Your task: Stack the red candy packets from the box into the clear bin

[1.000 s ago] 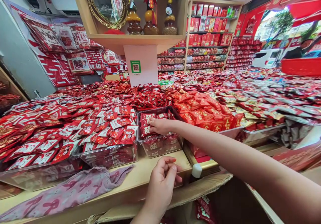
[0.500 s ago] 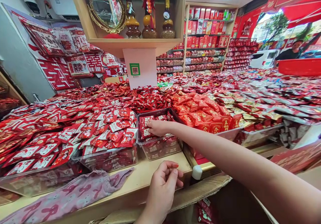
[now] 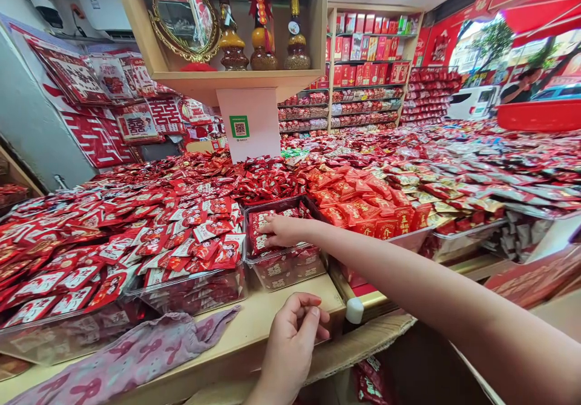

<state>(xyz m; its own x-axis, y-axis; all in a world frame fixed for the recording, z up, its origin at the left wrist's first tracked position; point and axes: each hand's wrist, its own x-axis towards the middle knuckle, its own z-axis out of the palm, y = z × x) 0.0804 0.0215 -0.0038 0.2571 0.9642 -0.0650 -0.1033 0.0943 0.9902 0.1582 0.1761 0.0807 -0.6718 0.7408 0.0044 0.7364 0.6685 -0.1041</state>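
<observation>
My right hand [image 3: 287,230] reaches in from the right, over a clear plastic bin [image 3: 287,267] of dark red packets. Its fingers are stretched out and slightly apart, with the fingertips touching a red packet [image 3: 259,218] at the bin's left side. Low in the middle, my left hand [image 3: 303,323] hovers by the wooden counter edge, fingers curled toward the thumb and nothing visible in them. Bright red packets [image 3: 358,202] fill the bin on the right, and red and white packets [image 3: 200,235] are heaped in the bin on the left.
A pink patterned cloth [image 3: 149,347] lies on the counter [image 3: 254,314] at the lower left. Below the counter is an open cardboard box [image 3: 358,347] with some red packets inside. A wooden display case [image 3: 236,78] overhangs the bins. Behind the stall, a person [image 3: 520,85] is near a red basin [image 3: 540,116].
The view has shifted slightly, moving the scene a little to the left. My right hand still rests on the packets, and my left hand keeps nearly the same pose. The person at the back has changed posture.
</observation>
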